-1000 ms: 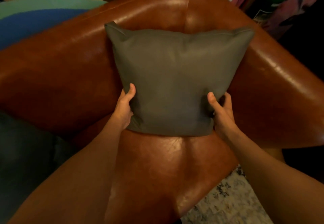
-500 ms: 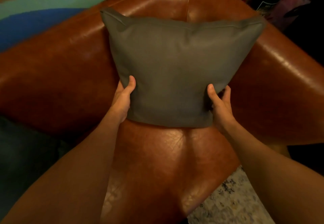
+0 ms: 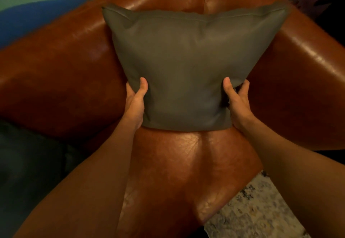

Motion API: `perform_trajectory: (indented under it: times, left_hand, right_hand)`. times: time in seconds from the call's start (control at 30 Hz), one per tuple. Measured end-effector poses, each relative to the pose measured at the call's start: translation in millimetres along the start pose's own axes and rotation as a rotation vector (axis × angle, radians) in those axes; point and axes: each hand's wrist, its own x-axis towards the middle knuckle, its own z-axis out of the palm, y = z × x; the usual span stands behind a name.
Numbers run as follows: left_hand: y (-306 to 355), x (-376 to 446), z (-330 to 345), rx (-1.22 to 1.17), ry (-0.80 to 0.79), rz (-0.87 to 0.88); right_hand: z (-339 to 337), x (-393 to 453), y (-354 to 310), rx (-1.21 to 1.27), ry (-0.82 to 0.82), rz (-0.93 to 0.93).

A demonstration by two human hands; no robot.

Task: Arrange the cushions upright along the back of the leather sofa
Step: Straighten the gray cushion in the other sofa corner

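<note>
A grey leather cushion stands upright in the corner of the brown leather sofa, its top edge against the backrest and its bottom edge on the seat. My left hand grips the cushion's lower left side, thumb across the front. On the lower right side my right hand holds it the same way. A second dark cushion lies on the seat at the far left, partly hidden by my left forearm.
The sofa's right armrest runs down the right side. A teal and blue fabric lies behind the backrest at top left. A patterned rug covers the floor at bottom right.
Both hands have pushed the grey cushion up and back into the sofa corner, and it now stands slightly higher and closer to the backrest.
</note>
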Motion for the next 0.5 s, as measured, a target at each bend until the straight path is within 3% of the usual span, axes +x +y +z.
perform_trajectory:
  times: [0.33, 0.5]
  left_hand:
    - [11, 4, -12, 0.217, -0.038, -0.065]
    - [16, -5, -21, 0.291, 0.033, -0.079]
  right_hand:
    - [0, 4, -5, -0.069, 0.042, 0.028]
    - [-2, -4, -3, -0.088, 0.14, -0.002]
